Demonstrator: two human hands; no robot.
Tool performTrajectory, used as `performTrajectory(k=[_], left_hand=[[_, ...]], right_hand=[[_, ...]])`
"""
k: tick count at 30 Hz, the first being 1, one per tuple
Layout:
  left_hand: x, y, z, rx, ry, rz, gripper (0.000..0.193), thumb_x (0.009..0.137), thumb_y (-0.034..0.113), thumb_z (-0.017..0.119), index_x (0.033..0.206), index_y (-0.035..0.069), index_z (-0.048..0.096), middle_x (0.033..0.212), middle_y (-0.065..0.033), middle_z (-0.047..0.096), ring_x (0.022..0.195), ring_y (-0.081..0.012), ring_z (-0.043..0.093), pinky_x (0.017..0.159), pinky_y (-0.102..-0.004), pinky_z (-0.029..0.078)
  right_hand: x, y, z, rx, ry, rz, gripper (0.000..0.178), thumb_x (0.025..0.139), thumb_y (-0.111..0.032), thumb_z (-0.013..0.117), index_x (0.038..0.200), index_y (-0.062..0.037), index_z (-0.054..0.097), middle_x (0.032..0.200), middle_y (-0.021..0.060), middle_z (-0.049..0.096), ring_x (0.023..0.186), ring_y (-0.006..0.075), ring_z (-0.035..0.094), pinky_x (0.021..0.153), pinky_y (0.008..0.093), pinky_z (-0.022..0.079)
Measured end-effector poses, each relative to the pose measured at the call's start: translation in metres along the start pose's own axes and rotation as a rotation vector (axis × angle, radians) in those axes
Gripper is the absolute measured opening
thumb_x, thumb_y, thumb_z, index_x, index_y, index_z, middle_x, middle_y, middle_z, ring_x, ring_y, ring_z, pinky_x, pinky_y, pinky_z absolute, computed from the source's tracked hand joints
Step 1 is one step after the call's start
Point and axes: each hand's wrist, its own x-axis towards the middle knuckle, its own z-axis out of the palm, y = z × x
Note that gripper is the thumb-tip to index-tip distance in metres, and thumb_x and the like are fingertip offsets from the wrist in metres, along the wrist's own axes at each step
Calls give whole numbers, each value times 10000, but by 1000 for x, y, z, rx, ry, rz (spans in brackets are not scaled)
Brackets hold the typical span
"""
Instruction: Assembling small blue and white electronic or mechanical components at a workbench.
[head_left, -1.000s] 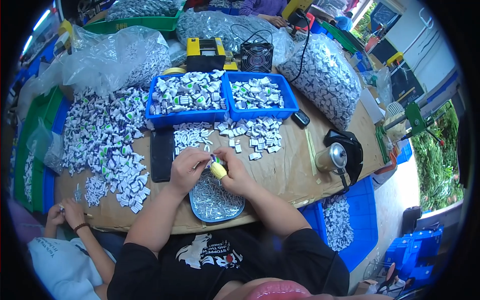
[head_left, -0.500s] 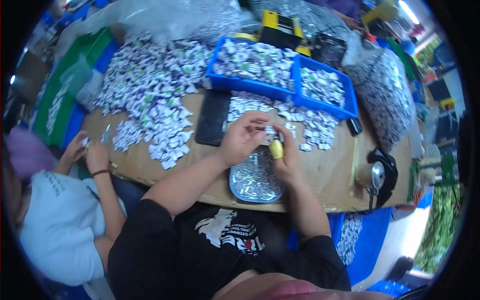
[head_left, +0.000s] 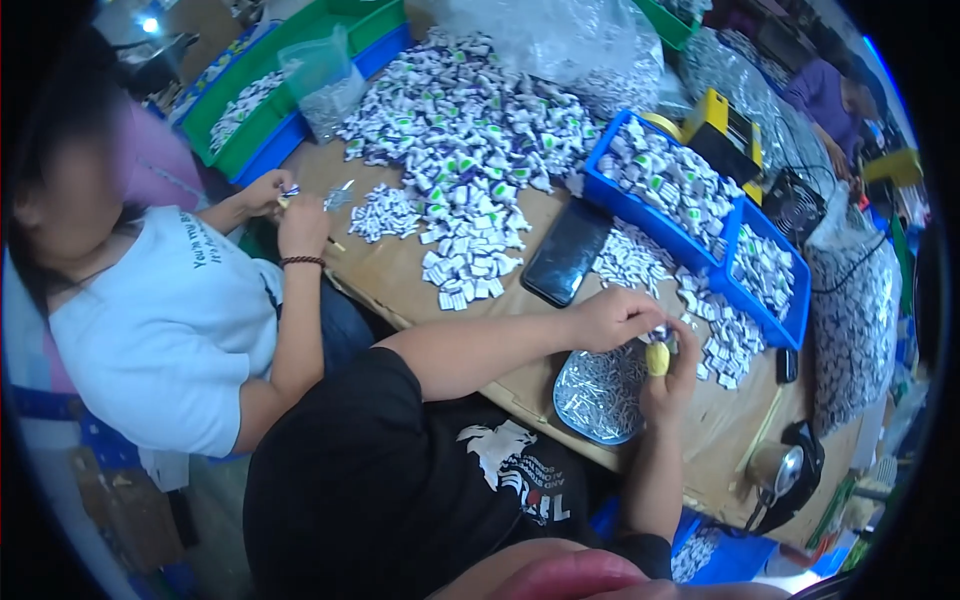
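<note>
Over the front of the table my two hands meet fingertip to fingertip. My right hand (head_left: pixel 676 378) is closed around a small white piece (head_left: pixel 659 334), and a yellow wrap (head_left: pixel 657 359) covers its thumb. The fingers of my left hand (head_left: pixel 612 318) are pinched together against the top of that piece; whatever sits between them is too small to make out. Just below the hands stands a shallow blue-rimmed tray (head_left: pixel 561 405) filled with thin metal pins (head_left: pixel 600 390). Beyond my left hand lies a dark flat phone or tablet (head_left: pixel 567 252), with loose white pieces (head_left: pixel 632 258) beside it.
Blue bins (head_left: pixel 712 262) of white parts stand beyond my hands. A large heap (head_left: pixel 470 150) of them covers the far left. At left a co-worker's hands (head_left: pixel 290 215) hold a small part. A filled clear bag (head_left: pixel 855 320) and a metal cup-shaped object (head_left: pixel 775 466) are right.
The view has swung left, so the table appears shifted right and the co-worker shows more. My left fingers, looser before, are now pinched at the white piece in my right hand.
</note>
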Motion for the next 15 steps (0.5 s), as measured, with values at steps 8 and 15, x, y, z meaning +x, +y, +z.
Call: performTrajectory(k=[8,15], left_hand=[[-5,0,-3,-204,-182,21,307,955,286,545,892,3,645,753,-58,630,734,-135,600,684,-290,472],[-7,8,-3,-502,-472,-102,480,944,467,505,759,31,583,604,11,520,569,-83,484,532,-245,377]], right_hand=[[-13,7,-14,394,-24,-5,426,818,-209,714,1120,14,513,1034,71,577,945,146,557,842,278,428],[-14,-5,-21,395,-117,-9,449,773,-253,773,1057,12,547,982,59,571,899,129,549,804,256,416]])
